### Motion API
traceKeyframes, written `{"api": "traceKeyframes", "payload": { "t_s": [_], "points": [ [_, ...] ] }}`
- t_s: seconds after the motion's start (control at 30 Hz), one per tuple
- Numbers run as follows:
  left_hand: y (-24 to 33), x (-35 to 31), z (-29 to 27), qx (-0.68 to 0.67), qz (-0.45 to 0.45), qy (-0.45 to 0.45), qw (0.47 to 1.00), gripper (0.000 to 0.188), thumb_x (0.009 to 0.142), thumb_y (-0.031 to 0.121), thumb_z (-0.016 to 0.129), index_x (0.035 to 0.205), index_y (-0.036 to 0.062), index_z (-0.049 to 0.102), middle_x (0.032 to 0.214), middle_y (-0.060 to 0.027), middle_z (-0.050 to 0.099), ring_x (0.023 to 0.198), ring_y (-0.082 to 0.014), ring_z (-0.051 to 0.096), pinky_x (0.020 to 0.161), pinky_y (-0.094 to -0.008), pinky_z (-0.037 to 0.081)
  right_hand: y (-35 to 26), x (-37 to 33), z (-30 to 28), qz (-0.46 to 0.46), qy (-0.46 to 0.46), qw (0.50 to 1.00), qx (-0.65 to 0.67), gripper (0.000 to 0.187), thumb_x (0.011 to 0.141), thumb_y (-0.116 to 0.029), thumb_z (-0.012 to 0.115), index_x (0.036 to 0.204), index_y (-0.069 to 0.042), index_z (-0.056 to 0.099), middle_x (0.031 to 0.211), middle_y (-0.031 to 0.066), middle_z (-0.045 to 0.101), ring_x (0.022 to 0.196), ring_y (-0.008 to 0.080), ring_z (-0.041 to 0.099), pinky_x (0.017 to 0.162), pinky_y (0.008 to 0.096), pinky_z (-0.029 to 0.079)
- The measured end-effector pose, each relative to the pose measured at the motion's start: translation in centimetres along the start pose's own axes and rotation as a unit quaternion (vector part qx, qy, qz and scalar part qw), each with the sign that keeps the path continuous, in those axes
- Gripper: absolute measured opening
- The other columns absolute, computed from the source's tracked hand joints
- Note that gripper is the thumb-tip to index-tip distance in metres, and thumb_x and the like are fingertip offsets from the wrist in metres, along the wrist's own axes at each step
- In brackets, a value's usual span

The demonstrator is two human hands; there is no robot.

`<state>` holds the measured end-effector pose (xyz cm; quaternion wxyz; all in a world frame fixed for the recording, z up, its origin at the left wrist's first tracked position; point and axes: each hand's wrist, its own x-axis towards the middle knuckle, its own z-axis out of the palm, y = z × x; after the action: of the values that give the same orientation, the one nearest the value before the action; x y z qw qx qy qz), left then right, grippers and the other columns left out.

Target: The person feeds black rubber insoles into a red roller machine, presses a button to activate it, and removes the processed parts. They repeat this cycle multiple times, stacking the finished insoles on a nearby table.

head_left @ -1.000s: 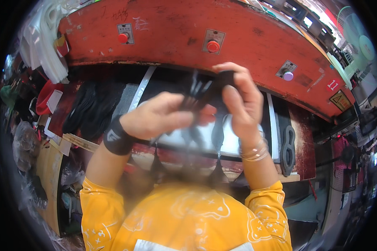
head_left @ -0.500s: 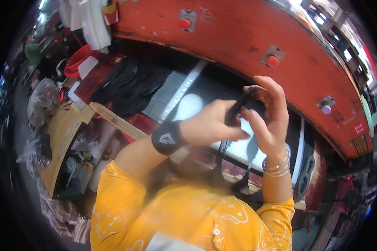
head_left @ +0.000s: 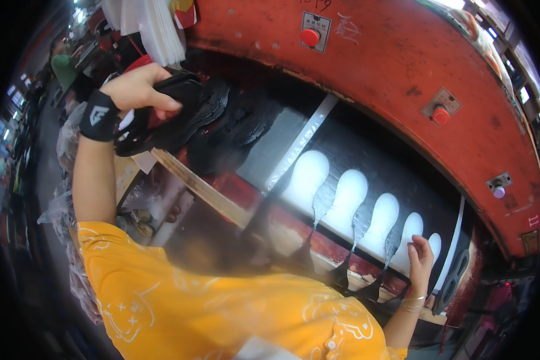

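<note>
Workshop: cluttered floor, with a co-worker in green [head_left: 63, 67] far off at upper left and white plastic sheeting [head_left: 153, 30] hanging nearer.
Red machine housing [head_left: 372, 66]: runs along the far side of the wood-edged bench [head_left: 204, 187]; two red push buttons [head_left: 311, 38] and a purple button [head_left: 499, 191] sit on its face.
Left hand [head_left: 139, 91]: closed on a limp black piece [head_left: 186, 90] — thumb on the near side — at the left end of the bench; whether it holds one layer or several, I cannot tell.
Black pile [head_left: 240, 123]: lies just beside the held piece; whether the two touch is unclear.
Right hand [head_left: 421, 259]: nothing visible in it, fingers loosely curled, near the right end of the row of white sole shapes [head_left: 348, 192].
Dark strips [head_left: 340, 275]: run between the sole shapes and flare out at the front edge.
Pile and row so far: several pieces already lie heaped at left, by the look of it. What seems left — the piece in the grasp is not yet released, and the strips remain along the row.
</note>
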<state>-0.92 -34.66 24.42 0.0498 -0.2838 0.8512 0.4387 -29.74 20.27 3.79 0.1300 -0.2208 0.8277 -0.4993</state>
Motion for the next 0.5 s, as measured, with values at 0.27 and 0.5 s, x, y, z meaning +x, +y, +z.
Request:
{"api": "traceKeyframes", "payload": {
  "t_s": [0.27, 0.5],
  "points": [
    [-11.5, 16.9, -3.4, 0.343, -0.05, 0.18, 0.921, 0.06, 0.066, 0.02, 0.078, 0.122, 0.0072, 0.059, 0.114, -0.016, 0.064, 0.107, -0.0312, 0.06, 0.092, -0.0404, 0.048, 1.1, -0.9, 0.1, -0.018, 0.07, 0.991, -0.109, 0.027, 0.085, -0.001, 0.058, 0.112, 0.0, 0.058, 0.106, 0.0074, 0.059, 0.1, 0.0187, 0.056, 0.089, 0.0298, 0.044],
    [-7.0, 21.9, 12.6, 0.178, 0.35, 0.234, 0.889, 0.062, 0.078, 0.02, 0.071, 0.135, 0.0106, 0.047, 0.135, -0.0179, 0.049, 0.127, -0.0337, 0.044, 0.107, -0.0412, 0.036, 6.3, -7.9, -6.9, 0.102, 0.262, 0.869, -0.407, 0.042, 0.087, -0.012, 0.063, 0.126, 0.0, 0.052, 0.126, 0.0158, 0.052, 0.118, 0.0286, 0.05, 0.103, 0.0371, 0.038]
  ]
}}
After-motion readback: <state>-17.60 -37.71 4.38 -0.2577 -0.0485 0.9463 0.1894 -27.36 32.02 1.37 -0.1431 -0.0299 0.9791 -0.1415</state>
